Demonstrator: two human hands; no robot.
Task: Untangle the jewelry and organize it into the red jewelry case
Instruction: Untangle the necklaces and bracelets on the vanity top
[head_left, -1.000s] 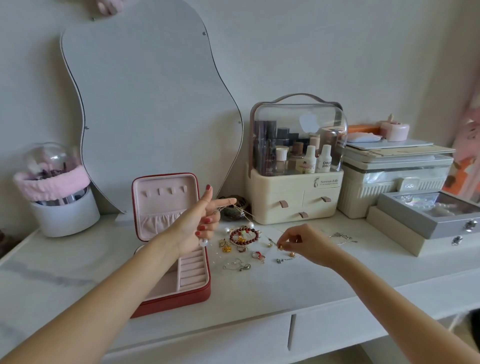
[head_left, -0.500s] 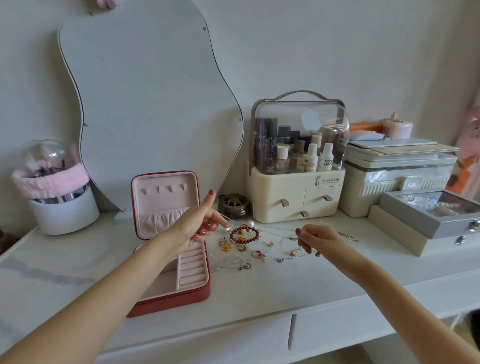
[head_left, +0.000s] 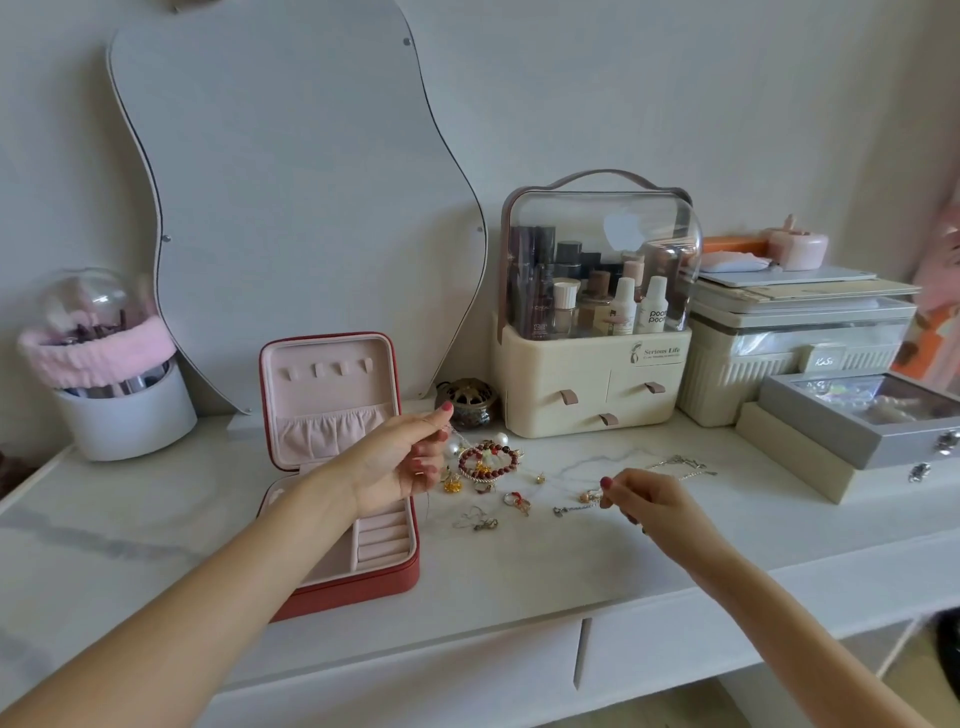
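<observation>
The red jewelry case (head_left: 363, 582) lies open on the white dresser, its pink lid upright. Right of it sits a jumble of jewelry: a red bead bracelet (head_left: 488, 460), pearls (head_left: 500, 439), gold earrings (head_left: 453, 486) and small rings (head_left: 514, 500). My left hand (head_left: 400, 460) hovers over the case's right edge and pinches one end of a thin chain necklace (head_left: 571, 470). My right hand (head_left: 649, 501) pinches the chain's other end near a small pendant. A silver chain (head_left: 680, 462) lies further right.
A cream cosmetics organiser (head_left: 592, 384) with a clear dome stands behind the jewelry, with a small bronze pot (head_left: 467, 402) beside it. A grey glass-lid box (head_left: 862, 421) is at the right, a white brush holder (head_left: 122, 415) at the left, a wavy mirror (head_left: 291, 208) on the wall.
My left hand has dropped from a raised position to just above the jewelry. My right hand shifted right and toward me, and the thin chain now runs low between both hands.
</observation>
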